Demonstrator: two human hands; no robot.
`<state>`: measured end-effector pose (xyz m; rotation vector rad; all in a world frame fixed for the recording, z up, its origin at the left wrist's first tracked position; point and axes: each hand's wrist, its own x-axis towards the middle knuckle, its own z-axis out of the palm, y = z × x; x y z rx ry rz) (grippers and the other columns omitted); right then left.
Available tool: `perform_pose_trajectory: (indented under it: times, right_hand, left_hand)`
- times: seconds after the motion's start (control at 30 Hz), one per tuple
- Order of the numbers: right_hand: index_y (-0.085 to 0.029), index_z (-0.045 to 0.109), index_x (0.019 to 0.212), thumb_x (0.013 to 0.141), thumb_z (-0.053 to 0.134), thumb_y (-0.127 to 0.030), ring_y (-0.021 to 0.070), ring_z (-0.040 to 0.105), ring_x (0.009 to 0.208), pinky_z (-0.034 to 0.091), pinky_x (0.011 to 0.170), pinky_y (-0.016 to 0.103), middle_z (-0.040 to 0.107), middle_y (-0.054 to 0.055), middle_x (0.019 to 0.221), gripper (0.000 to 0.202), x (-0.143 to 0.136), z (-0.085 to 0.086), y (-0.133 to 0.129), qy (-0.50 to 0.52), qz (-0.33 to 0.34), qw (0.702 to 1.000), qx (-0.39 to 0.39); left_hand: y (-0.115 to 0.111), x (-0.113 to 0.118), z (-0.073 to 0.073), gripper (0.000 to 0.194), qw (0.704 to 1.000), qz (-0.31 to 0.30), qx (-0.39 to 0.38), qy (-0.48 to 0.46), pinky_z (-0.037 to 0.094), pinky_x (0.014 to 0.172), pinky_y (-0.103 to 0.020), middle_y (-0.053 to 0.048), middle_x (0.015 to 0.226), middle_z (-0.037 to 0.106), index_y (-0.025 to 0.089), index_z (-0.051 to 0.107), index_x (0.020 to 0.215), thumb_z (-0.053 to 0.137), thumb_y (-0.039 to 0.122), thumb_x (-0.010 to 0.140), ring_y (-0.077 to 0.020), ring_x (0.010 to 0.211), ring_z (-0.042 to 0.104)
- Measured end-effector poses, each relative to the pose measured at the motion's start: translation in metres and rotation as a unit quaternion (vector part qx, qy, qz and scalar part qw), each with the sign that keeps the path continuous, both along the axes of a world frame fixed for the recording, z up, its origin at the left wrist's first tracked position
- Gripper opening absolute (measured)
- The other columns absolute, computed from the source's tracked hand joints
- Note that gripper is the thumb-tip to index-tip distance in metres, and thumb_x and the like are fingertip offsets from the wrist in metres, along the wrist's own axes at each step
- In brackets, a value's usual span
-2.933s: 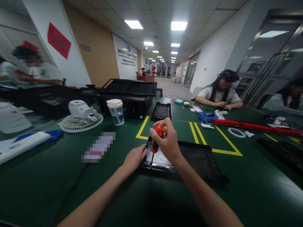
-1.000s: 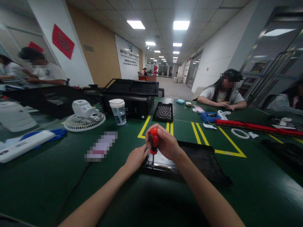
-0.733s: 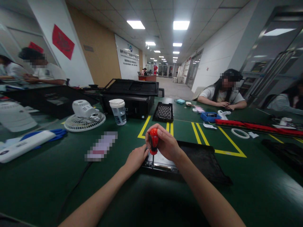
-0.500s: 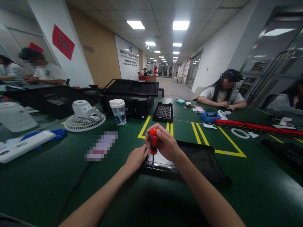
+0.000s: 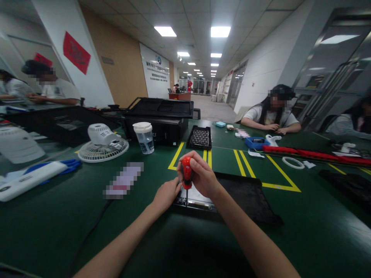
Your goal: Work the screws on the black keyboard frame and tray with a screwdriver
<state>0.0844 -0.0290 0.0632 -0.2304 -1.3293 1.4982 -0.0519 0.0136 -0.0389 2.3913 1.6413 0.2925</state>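
Observation:
My right hand (image 5: 201,173) is closed around the red and black handle of a screwdriver (image 5: 187,170). The screwdriver stands nearly upright, its shaft pointing down at the near left edge of a flat black panel (image 5: 249,197). A shiny, silvery metal part (image 5: 199,199) shows on the panel under my right hand. My left hand (image 5: 166,195) rests at the panel's left end, close to the screwdriver, with its fingertips partly hidden behind the handle. Whether those fingers pinch the panel's edge or something small, I cannot make out.
Beyond my hands stand a black tray of small parts (image 5: 199,138), a large black case (image 5: 156,123) and a lidded water cup (image 5: 144,138). At left lie a white fan (image 5: 103,144) and a blurred-out phone-like object (image 5: 124,180). A blue box (image 5: 256,143) is at right; another person sits behind it.
The screwdriver handle has turned slightly in my right hand, its tip staying at the same place on the panel. My left hand has not visibly moved; the view has shifted a little.

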Motion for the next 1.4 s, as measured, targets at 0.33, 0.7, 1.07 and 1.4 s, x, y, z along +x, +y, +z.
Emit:
perform_pose_trajectory:
  times: [0.33,0.7,1.07,1.4]
  right_hand:
    - [-0.018,0.051,0.092,0.083,0.050,-0.032,0.0102,0.049,0.058,0.039,0.056,0.024,0.055,0.001,0.076,0.017,-0.003,0.000,-0.003,-0.005,-0.026,1.000,0.007]
    - [-0.019,0.052,0.092,0.083,0.051,-0.032,0.0095,0.048,0.057,0.041,0.055,0.023,0.054,0.001,0.076,0.016,-0.007,0.000,-0.006,-0.015,-0.076,0.997,0.018]
    - [-0.020,0.049,0.090,0.084,0.050,-0.030,0.0077,0.048,0.055,0.043,0.054,0.022,0.054,0.000,0.078,0.012,-0.008,-0.002,-0.006,-0.012,-0.120,0.992,0.023]
    - [-0.020,0.049,0.087,0.082,0.052,-0.029,0.0074,0.048,0.054,0.043,0.053,0.022,0.053,-0.001,0.074,0.011,-0.013,-0.002,-0.009,-0.004,-0.150,0.988,0.018]
  left_hand:
    - [-0.003,0.000,0.006,0.036,1.000,-0.001,-0.006,-0.004,0.045,0.072,-0.027,-0.008,0.097,0.064,0.019,0.054,0.104,0.027,0.039,0.089,-0.0197,0.085,0.062]
    - [-0.004,0.001,0.010,0.035,1.000,0.005,-0.023,-0.014,0.044,0.078,-0.026,-0.009,0.101,0.063,0.018,0.056,0.101,0.030,0.037,0.089,-0.0189,0.092,0.060]
    - [-0.003,0.001,0.006,0.035,1.000,0.007,-0.013,-0.002,0.045,0.070,-0.028,-0.008,0.095,0.064,0.019,0.053,0.107,0.029,0.037,0.089,-0.0209,0.085,0.062]
    - [-0.004,0.003,0.011,0.034,0.999,0.019,-0.038,0.006,0.044,0.073,-0.028,-0.009,0.100,0.063,0.019,0.052,0.108,0.030,0.036,0.089,-0.0205,0.088,0.061]
